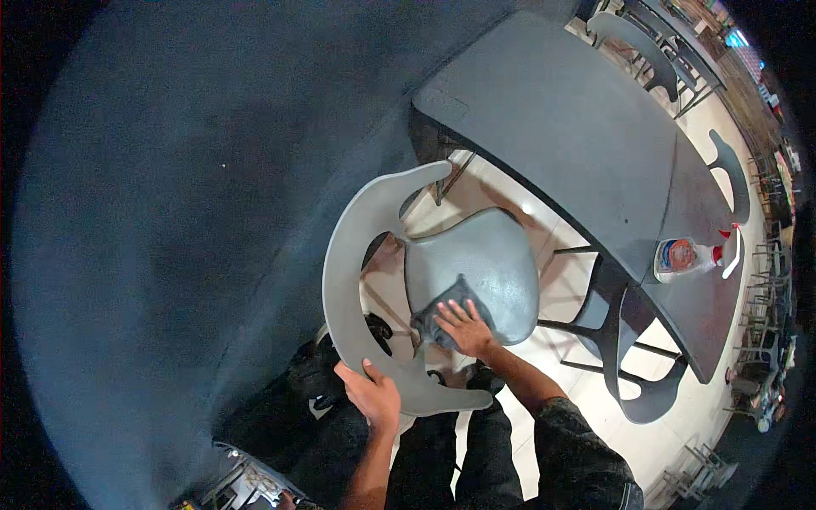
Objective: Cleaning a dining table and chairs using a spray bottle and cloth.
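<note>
A grey chair stands before me, its curved backrest point(349, 268) towards the left and its smooth seat point(475, 255) to the right. My left hand point(373, 392) grips the lower part of the backrest, thumb on the near face. On the seat, my right hand point(464, 328) lies flat with fingers spread over a dark grey cloth point(440, 309), pressing it against the surface. The cloth is bunched near the seat's lower left edge, and part of it is hidden under the palm. The seat looks shiny, perhaps wet.
A dark table point(542, 108) stands beyond the chair, with a clear spray bottle point(679, 256) lying on it. A second dark chair point(615, 344) is at the table's near side. A dark wall point(178, 191) fills the left. More chairs point(637, 38) and tables line the right.
</note>
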`<state>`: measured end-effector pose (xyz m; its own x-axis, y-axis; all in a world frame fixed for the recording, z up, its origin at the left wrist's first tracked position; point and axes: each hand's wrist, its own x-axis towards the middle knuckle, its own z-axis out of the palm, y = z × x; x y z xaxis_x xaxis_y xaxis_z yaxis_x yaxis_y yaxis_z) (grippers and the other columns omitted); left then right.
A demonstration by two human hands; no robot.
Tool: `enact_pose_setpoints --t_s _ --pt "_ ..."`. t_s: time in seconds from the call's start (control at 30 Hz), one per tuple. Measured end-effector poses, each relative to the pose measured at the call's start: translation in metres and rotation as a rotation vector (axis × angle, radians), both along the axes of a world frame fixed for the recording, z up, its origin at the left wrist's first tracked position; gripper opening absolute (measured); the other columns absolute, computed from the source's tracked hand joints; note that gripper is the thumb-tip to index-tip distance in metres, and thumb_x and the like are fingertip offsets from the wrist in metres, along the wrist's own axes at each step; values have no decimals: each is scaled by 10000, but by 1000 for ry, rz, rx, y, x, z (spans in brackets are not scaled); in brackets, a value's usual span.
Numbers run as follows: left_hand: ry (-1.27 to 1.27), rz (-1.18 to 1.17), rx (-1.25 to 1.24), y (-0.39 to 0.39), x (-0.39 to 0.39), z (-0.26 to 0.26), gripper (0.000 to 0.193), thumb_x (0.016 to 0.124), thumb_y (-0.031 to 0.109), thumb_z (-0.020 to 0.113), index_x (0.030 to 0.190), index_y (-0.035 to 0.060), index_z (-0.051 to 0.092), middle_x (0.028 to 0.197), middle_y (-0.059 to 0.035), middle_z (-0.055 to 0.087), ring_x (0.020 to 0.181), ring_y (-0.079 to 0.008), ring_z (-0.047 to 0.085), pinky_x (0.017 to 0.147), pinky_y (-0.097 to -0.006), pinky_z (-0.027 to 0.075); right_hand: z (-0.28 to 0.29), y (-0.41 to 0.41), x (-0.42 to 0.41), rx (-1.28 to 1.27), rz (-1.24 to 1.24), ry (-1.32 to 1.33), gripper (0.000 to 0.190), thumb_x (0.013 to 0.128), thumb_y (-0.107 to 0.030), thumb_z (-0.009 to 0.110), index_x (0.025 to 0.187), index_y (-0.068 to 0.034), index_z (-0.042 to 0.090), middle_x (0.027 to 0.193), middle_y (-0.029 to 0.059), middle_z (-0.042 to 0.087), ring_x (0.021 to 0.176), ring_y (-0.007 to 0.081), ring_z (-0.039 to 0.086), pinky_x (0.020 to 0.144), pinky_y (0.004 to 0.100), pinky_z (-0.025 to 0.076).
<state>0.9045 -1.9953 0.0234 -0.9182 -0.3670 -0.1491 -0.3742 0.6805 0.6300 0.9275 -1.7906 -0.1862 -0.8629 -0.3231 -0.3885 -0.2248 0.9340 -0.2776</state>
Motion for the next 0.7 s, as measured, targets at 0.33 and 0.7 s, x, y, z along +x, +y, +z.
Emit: enact_pose_setpoints --t_s 0.33,0.7 --pt "33 8 16 -6 2 -5 289 944 39 540 1198 -41 429 1080 -286 588 1005 -474 582 880 -495 442 -8 74 49 -2 -179 -62 1063 674 -334 854 1556 -282 265 1654 34 169 1516 291 172 1197 607 121" --pt "94 -33 -27 1 1 -7 244 945 45 546 1135 -47 423 936 -292 593 876 -476 617 747 -488 477 -21 90 -113 43 -667 17 1020 773 -534 728 1588 -306 159 1672 81 -31 1530 349 -21 1154 689 24"
